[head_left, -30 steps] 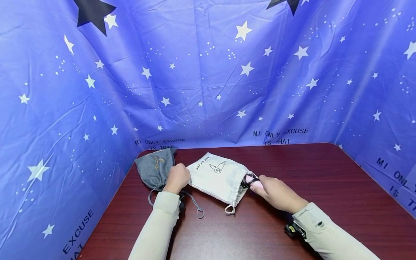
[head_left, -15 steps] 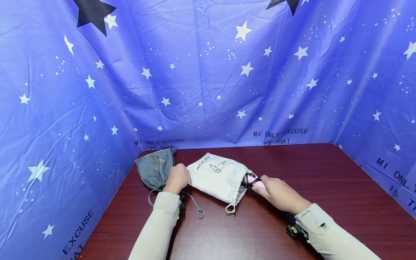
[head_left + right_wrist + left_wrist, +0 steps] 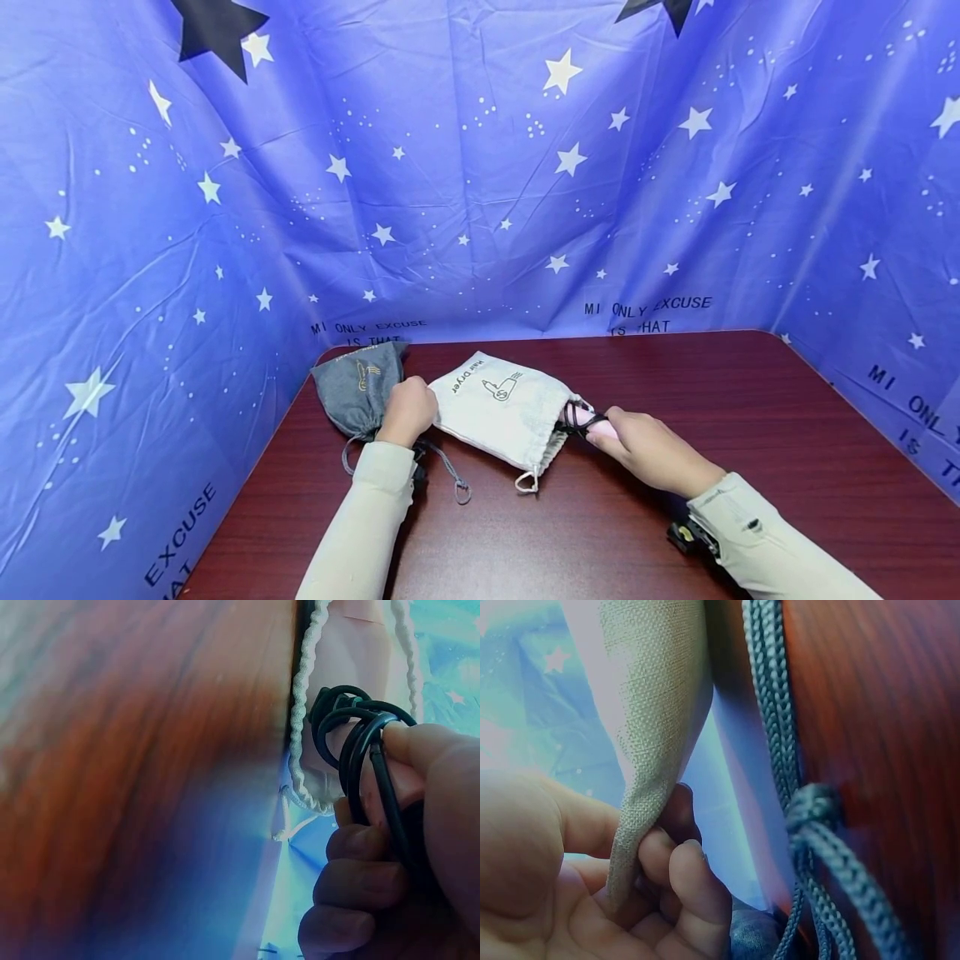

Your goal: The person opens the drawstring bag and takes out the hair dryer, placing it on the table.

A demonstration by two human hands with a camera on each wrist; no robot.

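Note:
A white drawstring bag (image 3: 502,408) printed "Hair Dryer" lies across the middle, its mouth facing right. My left hand (image 3: 408,411) pinches the bag's closed corner; in the left wrist view the cloth (image 3: 652,712) runs between thumb and curled fingers. At the mouth, my right hand (image 3: 656,450) grips the pink handle of a hair dryer (image 3: 602,426) wound with black cord (image 3: 576,419). The right wrist view shows the fingers curled round that handle and the looped cord (image 3: 352,742), with the gathered bag rim (image 3: 300,712) around the dryer's pink body. The dryer's far end is hidden inside the bag.
Left of my left hand lies a grey drawstring pouch (image 3: 360,387) with its cord (image 3: 450,475) trailing on the dark red wooden table (image 3: 525,542). A blue star-printed curtain (image 3: 465,167) encloses the table at the back and sides.
My right hand has shifted slightly right and down with the handle, and a bit more of the handle and cord shows at the bag's mouth. The left hand stays almost still.

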